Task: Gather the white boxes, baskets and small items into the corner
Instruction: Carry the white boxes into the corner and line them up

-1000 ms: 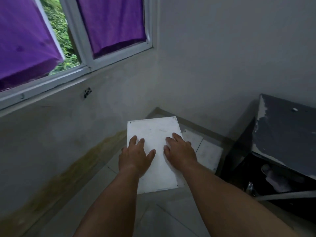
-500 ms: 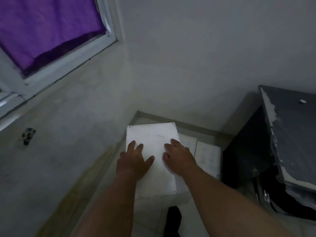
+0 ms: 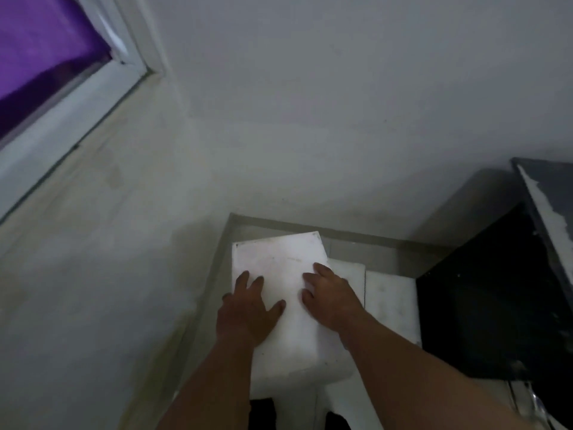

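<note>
Looking down, we see pale grey plaster walls (image 3: 310, 119) meeting at a corner, with a purple curtain (image 3: 40, 57) in a white window frame (image 3: 77, 119) at upper left. A dark grey cabinet with chipped paint (image 3: 496, 290) stands at right. Our flat white rectangular box (image 3: 279, 274) lies on the floor, its far end near the corner, beside low white slabs (image 3: 387, 305). Our left hand (image 3: 248, 308) and right hand (image 3: 331, 299) press flat on its top, fingers spread, gripping nothing.
</note>
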Tool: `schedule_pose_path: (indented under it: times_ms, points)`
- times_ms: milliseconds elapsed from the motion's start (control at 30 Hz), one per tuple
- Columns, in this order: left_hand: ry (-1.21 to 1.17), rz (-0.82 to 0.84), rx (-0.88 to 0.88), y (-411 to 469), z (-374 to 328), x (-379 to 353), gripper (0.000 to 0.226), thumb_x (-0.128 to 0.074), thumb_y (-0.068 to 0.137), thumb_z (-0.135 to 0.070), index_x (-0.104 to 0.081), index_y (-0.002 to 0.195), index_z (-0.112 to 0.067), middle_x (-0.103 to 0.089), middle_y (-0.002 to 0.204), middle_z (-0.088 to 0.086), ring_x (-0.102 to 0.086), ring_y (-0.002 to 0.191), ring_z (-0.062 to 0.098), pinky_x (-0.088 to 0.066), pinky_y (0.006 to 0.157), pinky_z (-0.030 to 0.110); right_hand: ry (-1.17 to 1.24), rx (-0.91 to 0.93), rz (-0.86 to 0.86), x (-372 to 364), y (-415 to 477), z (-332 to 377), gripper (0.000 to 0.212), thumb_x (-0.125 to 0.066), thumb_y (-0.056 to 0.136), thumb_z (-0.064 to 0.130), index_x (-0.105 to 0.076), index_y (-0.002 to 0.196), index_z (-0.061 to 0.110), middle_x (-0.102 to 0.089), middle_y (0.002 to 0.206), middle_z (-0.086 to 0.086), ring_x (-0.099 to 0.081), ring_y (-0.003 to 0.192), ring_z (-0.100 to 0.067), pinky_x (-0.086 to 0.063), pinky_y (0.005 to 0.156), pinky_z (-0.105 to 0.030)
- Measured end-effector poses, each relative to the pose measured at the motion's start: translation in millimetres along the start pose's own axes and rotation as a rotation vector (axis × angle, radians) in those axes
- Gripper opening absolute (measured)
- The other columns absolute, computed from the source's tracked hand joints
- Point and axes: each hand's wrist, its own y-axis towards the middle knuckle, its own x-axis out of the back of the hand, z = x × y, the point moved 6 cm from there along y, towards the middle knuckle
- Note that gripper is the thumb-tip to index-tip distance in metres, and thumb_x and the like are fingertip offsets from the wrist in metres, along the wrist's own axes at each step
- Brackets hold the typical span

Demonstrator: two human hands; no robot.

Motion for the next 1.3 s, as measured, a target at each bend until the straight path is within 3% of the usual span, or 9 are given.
schedule_pose_path:
  times_ms: [300, 500, 667, 800, 900, 1100, 1200, 1300]
  points:
    - [0.005, 0.136, -0.071, 132.7, 43.0, -44.4, 0.081, -0.043, 0.082, -0.074, -0.026, 0.151, -0.036, -0.006, 0.162, -0.010, -0.036, 0.133, 0.027, -0.039, 0.107, 0.038, 0.140, -0.148, 0.057, -67.0, 118.3, -13.4, 0.052, -0.043, 0.097, 0.040, -0.040, 0.146, 0.026, -0.022, 0.160, 0.001, -0.040, 0.136, -0.030, -0.035, 0.112, -0.039]
    - [-0.046, 0.128, -0.081, 230.3, 72.3, -156.8, 0.080, -0.050, 0.081, -0.072, -0.032, 0.149, -0.035, -0.011, 0.161, -0.012, -0.030, 0.139, 0.025, -0.038, 0.110, 0.040, 0.225, -0.206, 0.092, -174.7, 213.0, -72.5, 0.052, -0.042, 0.100, 0.040, -0.034, 0.150, 0.029, -0.010, 0.163, 0.008, -0.024, 0.145, -0.019, -0.020, 0.117, -0.030]
    - [-0.124, 0.083, -0.111, 291.3, 84.7, -252.7, 0.082, -0.049, 0.075, -0.074, -0.049, 0.142, -0.027, -0.030, 0.156, -0.005, -0.038, 0.134, 0.029, -0.041, 0.105, 0.044, 0.256, -0.253, 0.096, -258.6, 270.2, -131.3, 0.051, -0.044, 0.100, 0.040, -0.033, 0.149, 0.031, -0.006, 0.162, 0.011, -0.020, 0.146, -0.017, -0.018, 0.117, -0.027]
    - [-0.135, 0.114, -0.149, 331.5, 90.5, -311.7, 0.083, -0.054, 0.074, -0.071, -0.050, 0.141, -0.023, -0.031, 0.155, -0.002, -0.038, 0.136, 0.030, -0.040, 0.106, 0.046, 0.263, -0.248, 0.098, -302.9, 305.3, -168.2, 0.052, -0.047, 0.098, 0.039, -0.036, 0.148, 0.030, -0.009, 0.163, 0.009, -0.019, 0.147, -0.016, -0.016, 0.117, -0.026]
    - [-0.122, 0.092, -0.191, 350.9, 89.1, -331.6, 0.090, -0.042, 0.069, -0.076, -0.051, 0.140, -0.021, -0.033, 0.155, 0.001, -0.037, 0.136, 0.031, -0.041, 0.105, 0.047, 0.270, -0.243, 0.093, -318.9, 320.1, -183.9, 0.052, -0.049, 0.098, 0.037, -0.038, 0.148, 0.027, -0.008, 0.163, 0.007, -0.020, 0.147, -0.018, -0.018, 0.118, -0.030]
    - [-0.116, 0.254, -0.156, 368.0, 89.1, -367.7, 0.100, -0.044, 0.065, -0.083, -0.037, 0.148, -0.028, -0.018, 0.160, -0.006, -0.020, 0.144, 0.030, -0.035, 0.112, 0.051, 0.280, -0.262, 0.127, -339.6, 328.3, -200.0, 0.052, -0.049, 0.099, 0.035, -0.038, 0.148, 0.024, -0.014, 0.162, 0.003, -0.020, 0.148, -0.017, -0.018, 0.118, -0.028]
    - [-0.124, 0.376, -0.132, 362.8, 91.7, -368.6, 0.096, -0.058, 0.074, -0.075, -0.025, 0.153, -0.031, -0.007, 0.162, -0.009, -0.012, 0.148, 0.025, -0.026, 0.118, 0.045, 0.299, -0.257, 0.139, -335.5, 326.3, -199.2, 0.051, -0.049, 0.099, 0.032, -0.039, 0.148, 0.021, -0.023, 0.160, 0.000, -0.022, 0.147, -0.015, -0.017, 0.117, -0.024]
    - [-0.122, 0.420, -0.187, 346.7, 75.0, -340.5, 0.091, -0.054, 0.080, -0.071, -0.020, 0.154, -0.032, -0.006, 0.162, -0.012, -0.013, 0.148, 0.017, -0.024, 0.118, 0.038, 0.314, -0.220, 0.128, -307.8, 318.1, -179.5, 0.049, -0.049, 0.100, 0.030, -0.042, 0.147, 0.019, -0.033, 0.156, -0.002, -0.028, 0.144, -0.014, -0.016, 0.113, -0.018]
